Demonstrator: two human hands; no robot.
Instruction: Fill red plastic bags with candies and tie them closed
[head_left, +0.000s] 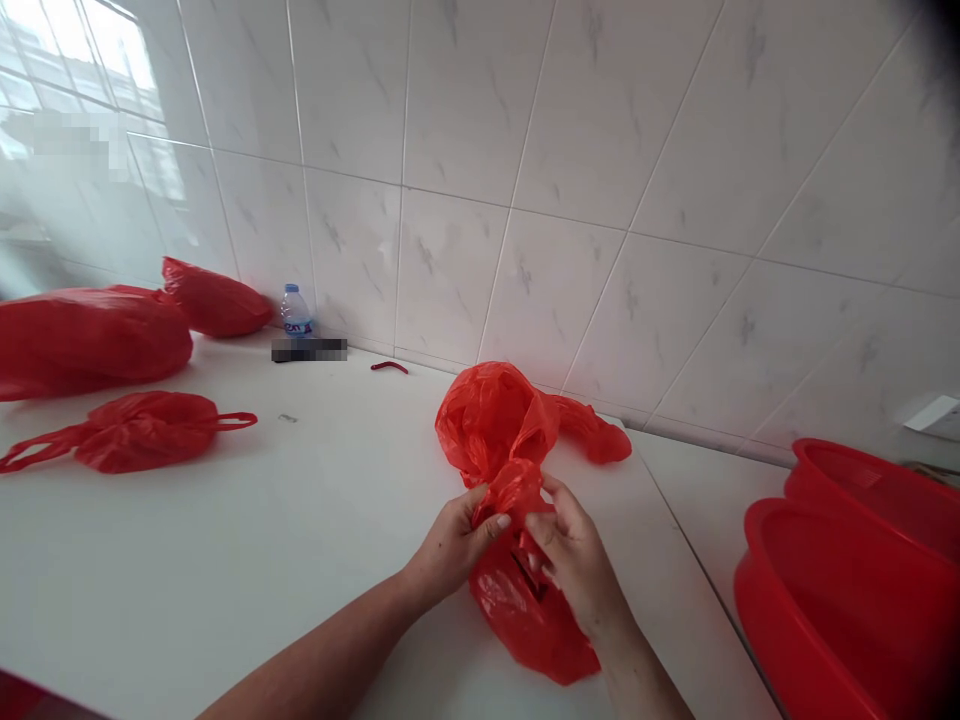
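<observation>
A red plastic bag (pixel 525 620) lies on the white table in front of me, its gathered neck between my hands. My left hand (pixel 457 540) is closed on the left side of the neck, thumb pressed on the film. On the other side my right hand (pixel 574 545) pinches the bag with bent fingers. Something dark shows beside the right fingers, too small to make out. Just beyond, a crumpled red bag part (pixel 495 420) puffs up, and a twisted red piece (pixel 600 435) trails to its right; whether these belong to the same bag I cannot tell.
Several red bags stand at the left, including a large bag (pixel 90 340) and a small tied bag (pixel 150 430). A water bottle (pixel 295 312), a dark blurred object (pixel 309 349) and a thin red strip (pixel 389 367) sit by the tiled wall. Red basins (pixel 810 590) are at the right.
</observation>
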